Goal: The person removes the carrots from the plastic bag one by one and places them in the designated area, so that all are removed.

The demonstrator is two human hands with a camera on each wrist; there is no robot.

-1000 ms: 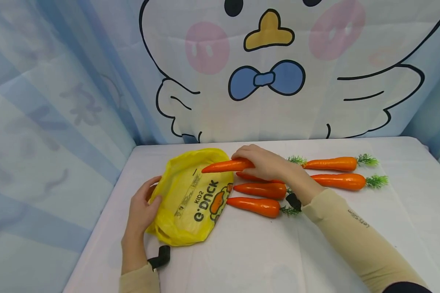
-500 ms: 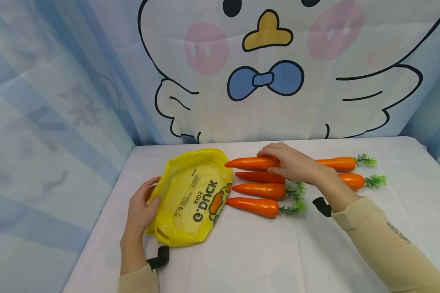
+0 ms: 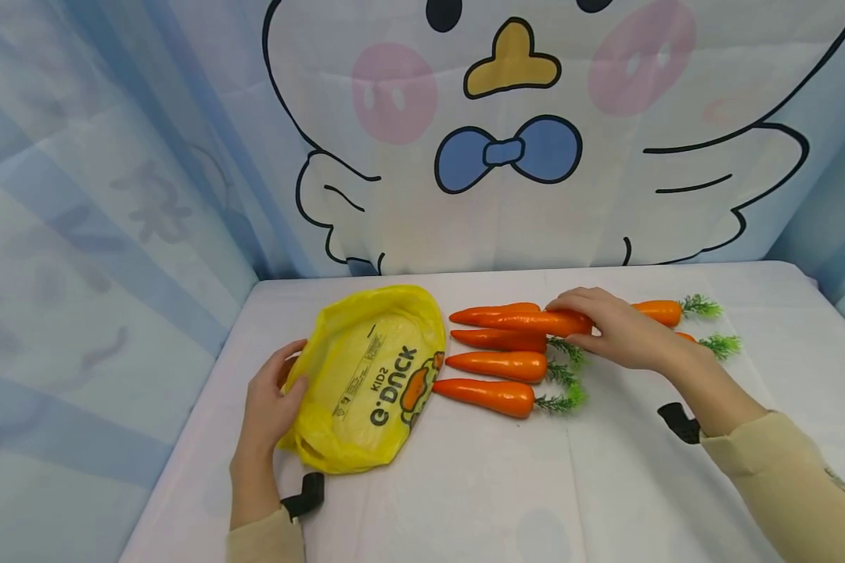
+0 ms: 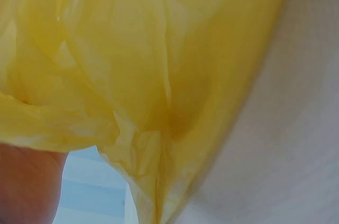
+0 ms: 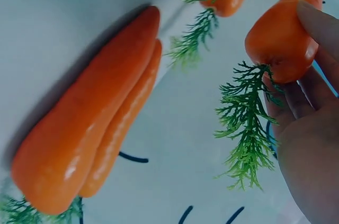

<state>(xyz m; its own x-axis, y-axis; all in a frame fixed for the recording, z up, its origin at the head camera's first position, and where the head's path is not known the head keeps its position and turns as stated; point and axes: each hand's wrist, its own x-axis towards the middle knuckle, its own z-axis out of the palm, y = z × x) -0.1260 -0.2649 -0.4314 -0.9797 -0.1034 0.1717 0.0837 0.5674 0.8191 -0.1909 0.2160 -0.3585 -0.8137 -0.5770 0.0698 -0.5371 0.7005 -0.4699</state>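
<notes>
My right hand (image 3: pixel 620 328) holds an orange carrot (image 3: pixel 535 321) by its thick end, tip pointing left, just over the back carrot (image 3: pixel 489 310) of a row. In the right wrist view, thumb and fingers pinch this carrot (image 5: pixel 280 41), and its green leaves hang down. Three more carrots of the row, among them the front one (image 3: pixel 489 397), lie with tips toward a yellow plastic bag (image 3: pixel 359 367). The left hand (image 3: pixel 275 399) grips the bag's left edge, thumb on top; yellow film (image 4: pixel 175 54) fills much of the left wrist view, hiding most fingers.
Two carrots lie farther right, partly behind my right hand and arm; leafy tops (image 3: pixel 700 306) show. In the right wrist view this pair (image 5: pixel 87 118) lies side by side. A white cloth covers the table (image 3: pixel 465 500). A printed curtain (image 3: pixel 507 227) hangs behind it.
My right hand has moved right, carrying the carrot from over the bag to above the row, uncovering the back carrot. The left hand stays on the bag.
</notes>
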